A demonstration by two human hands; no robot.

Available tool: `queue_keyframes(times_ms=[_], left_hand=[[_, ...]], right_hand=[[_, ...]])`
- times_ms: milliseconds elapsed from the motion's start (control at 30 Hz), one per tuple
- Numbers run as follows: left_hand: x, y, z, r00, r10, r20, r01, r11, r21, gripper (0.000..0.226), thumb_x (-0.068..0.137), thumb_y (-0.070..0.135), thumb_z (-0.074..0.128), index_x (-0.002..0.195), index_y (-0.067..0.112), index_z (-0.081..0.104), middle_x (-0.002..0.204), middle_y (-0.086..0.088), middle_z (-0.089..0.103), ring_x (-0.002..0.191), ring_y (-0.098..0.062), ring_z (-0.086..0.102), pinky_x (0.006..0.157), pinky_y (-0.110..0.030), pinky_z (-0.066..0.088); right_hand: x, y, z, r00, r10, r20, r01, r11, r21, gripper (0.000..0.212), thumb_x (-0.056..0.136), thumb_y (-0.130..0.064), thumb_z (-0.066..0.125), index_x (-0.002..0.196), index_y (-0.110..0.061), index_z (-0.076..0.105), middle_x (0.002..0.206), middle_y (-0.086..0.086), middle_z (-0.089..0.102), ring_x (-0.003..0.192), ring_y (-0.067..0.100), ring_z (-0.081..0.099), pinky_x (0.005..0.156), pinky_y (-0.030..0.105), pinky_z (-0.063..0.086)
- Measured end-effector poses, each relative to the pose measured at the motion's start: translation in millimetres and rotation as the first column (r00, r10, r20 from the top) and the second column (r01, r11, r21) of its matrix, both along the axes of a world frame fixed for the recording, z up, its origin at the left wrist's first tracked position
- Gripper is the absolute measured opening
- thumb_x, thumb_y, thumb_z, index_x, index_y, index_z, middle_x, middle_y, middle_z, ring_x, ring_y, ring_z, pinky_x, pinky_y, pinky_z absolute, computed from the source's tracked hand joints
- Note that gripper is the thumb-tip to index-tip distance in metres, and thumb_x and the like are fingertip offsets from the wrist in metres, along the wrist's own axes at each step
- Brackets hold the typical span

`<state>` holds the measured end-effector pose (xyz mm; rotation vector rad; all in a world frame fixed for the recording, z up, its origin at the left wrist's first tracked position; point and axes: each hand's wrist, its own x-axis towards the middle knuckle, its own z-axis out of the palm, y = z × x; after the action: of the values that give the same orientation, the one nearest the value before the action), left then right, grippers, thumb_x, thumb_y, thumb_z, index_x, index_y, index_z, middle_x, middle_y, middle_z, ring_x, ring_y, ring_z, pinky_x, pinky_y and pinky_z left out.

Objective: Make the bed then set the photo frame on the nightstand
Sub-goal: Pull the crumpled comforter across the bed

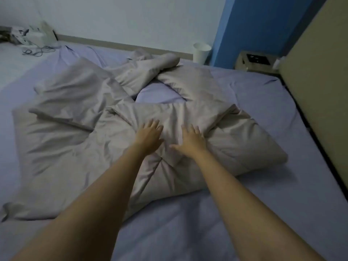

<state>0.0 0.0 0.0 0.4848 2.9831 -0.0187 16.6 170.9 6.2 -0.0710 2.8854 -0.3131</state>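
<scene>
A crumpled grey-beige duvet (pixel 75 147) lies bunched and twisted across the middle of the bed, whose lilac sheet (pixel 263 194) shows all around it. My left hand (pixel 148 137) and my right hand (pixel 191 141) rest side by side on a raised fold of the duvet, palms down and fingers spread. Neither hand grips the cloth. A low nightstand (pixel 256 60) with a dark panel on top stands at the far right corner, beside the beige headboard (pixel 320 87). No photo frame is in view.
A white bin (pixel 201 52) stands on the floor past the bed's far side, next to a blue wall (pixel 263 25). At the far left, white devices and tangled cables (pixel 35 46) lie on a pale surface.
</scene>
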Motion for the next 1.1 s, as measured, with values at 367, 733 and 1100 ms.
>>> queue_keyframes(times_ms=[367, 733, 1100], left_hand=[[-44.8, -1.0, -136.1, 0.977, -0.14, -0.158, 0.123, 0.986, -0.112, 0.05, 0.091, 0.043, 0.042, 0.134, 0.024, 0.059, 0.136, -0.015, 0.06, 0.124, -0.044, 0.055, 0.1, -0.052, 0.045], [81.4, 78.6, -90.4, 0.935, -0.303, -0.185, 0.311, 0.95, 0.011, 0.044, 0.089, 0.039, 0.041, 0.101, 0.015, 0.075, 0.097, -0.009, 0.074, 0.109, -0.036, 0.068, 0.089, -0.053, 0.052], [384.0, 275.5, -67.9, 0.805, -0.557, 0.205, 0.516, 0.827, 0.223, 0.051, 0.079, 0.032, 0.039, 0.103, 0.003, 0.075, 0.114, -0.018, 0.072, 0.102, -0.04, 0.07, 0.078, -0.051, 0.057]], right_hand=[[-46.6, 2.7, -140.3, 0.967, 0.094, -0.239, -0.084, 0.995, 0.049, 0.058, 0.096, -0.027, 0.046, 0.151, -0.023, 0.028, 0.16, 0.004, 0.021, 0.149, 0.028, 0.013, 0.121, 0.039, 0.011], [85.9, 89.8, -80.8, 0.999, 0.021, -0.039, -0.022, 1.0, -0.018, 0.045, 0.098, -0.009, 0.036, 0.141, -0.014, 0.045, 0.142, 0.012, 0.048, 0.131, 0.03, 0.046, 0.105, 0.041, 0.042], [424.2, 268.7, -16.7, 0.958, -0.199, 0.205, 0.186, 0.979, 0.081, 0.045, 0.097, -0.005, 0.038, 0.137, -0.018, 0.053, 0.137, 0.015, 0.051, 0.13, 0.033, 0.045, 0.106, 0.038, 0.038]])
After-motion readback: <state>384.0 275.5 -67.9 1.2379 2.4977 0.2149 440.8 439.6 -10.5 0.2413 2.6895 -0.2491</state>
